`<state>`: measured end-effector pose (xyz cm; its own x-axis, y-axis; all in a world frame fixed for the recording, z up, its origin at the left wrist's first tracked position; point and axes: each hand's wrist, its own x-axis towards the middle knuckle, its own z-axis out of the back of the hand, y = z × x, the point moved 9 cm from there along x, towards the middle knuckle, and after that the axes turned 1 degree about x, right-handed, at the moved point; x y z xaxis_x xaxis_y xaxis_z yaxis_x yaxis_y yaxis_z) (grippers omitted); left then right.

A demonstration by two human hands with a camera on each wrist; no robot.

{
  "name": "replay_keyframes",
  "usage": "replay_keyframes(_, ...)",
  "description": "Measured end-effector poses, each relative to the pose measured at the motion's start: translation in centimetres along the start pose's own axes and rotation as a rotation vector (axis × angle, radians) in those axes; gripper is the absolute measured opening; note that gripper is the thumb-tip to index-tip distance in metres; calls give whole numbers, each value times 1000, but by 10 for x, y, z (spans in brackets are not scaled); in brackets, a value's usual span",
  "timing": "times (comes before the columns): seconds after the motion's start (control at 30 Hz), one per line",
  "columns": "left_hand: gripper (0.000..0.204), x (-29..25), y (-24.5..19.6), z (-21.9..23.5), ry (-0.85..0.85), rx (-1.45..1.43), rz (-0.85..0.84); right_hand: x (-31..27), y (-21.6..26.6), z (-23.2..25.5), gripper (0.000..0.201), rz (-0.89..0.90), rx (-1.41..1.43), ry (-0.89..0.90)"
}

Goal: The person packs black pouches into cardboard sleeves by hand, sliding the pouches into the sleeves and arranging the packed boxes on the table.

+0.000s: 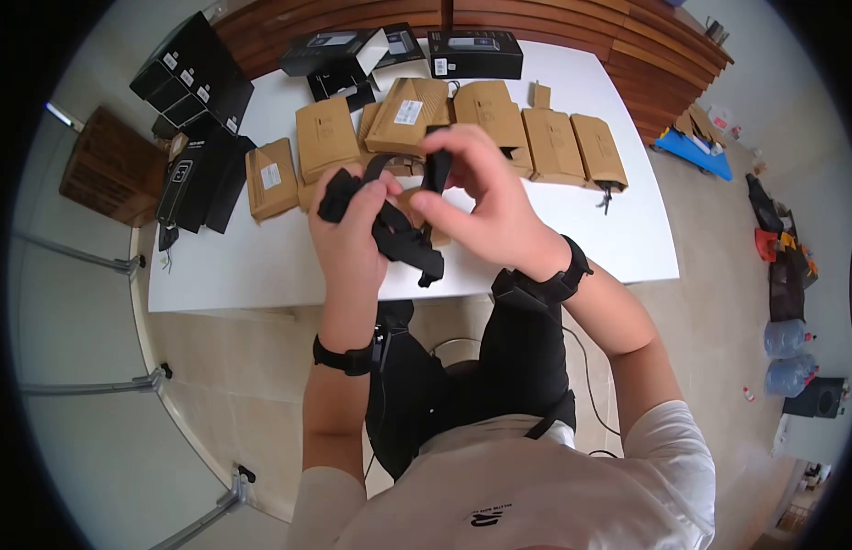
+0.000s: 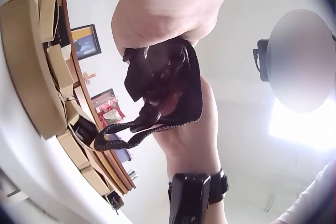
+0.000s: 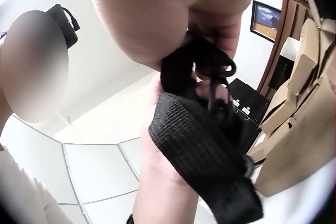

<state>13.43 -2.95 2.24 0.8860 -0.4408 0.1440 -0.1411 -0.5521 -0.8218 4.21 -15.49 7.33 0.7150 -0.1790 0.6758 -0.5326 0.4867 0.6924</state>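
Above the near side of the table, both hands hold a black webbing strap [image 1: 409, 247] folded into loops. The left hand [image 1: 345, 231] grips the bundled part, its thumb lying across the top. Opposite it, the right hand [image 1: 492, 203] pinches another stretch of the strap between thumb and curled fingers. A wide flat length of the strap [image 3: 194, 145] hangs down in the right wrist view, next to a small black plastic loop [image 3: 227, 70]. From the left wrist, a narrow looped end of the strap [image 2: 126, 142] dangles beneath the fingers.
Several brown cardboard boxes [image 1: 327, 133] line the middle of the white table [image 1: 627, 238]. Black boxes are stacked at the left [image 1: 192, 78], and more black boxes [image 1: 476, 55] stand along the back. A wooden cabinet [image 1: 554, 27] rises behind the table.
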Motion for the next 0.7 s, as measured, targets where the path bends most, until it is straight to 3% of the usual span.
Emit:
replay_keyframes(0.07, 14, 20, -5, -10, 21, 32, 7, 0, -46, -1, 49, -290, 416, -54)
replay_keyframes(0.17, 18, 51, -14, -33, 37, 77, 10, 7, -84, 13, 49, -419, 630, -169)
replay_keyframes(0.23, 26, 74, -5, -49, 205, 181, 93, 9, -97, 23, 51, -483, 640, -188)
replay_keyframes(0.3, 26, 87, 4, -59, 255, 192, 117, 5, -109, 32, 52, -570, 630, -223)
replay_keyframes(0.53, 23, 102, 22, -57, 313, 258, 242, -1, -116, 40, 45, -561, 824, -188)
replay_keyframes(0.63, 22, 97, 17, -58, 394, 331, 277, 7, -85, 39, 47, -283, 910, -2)
replay_keyframes(0.7, 22, 89, 16, -56, 404, 357, 265, 5, -84, 33, 48, -293, 930, 25)
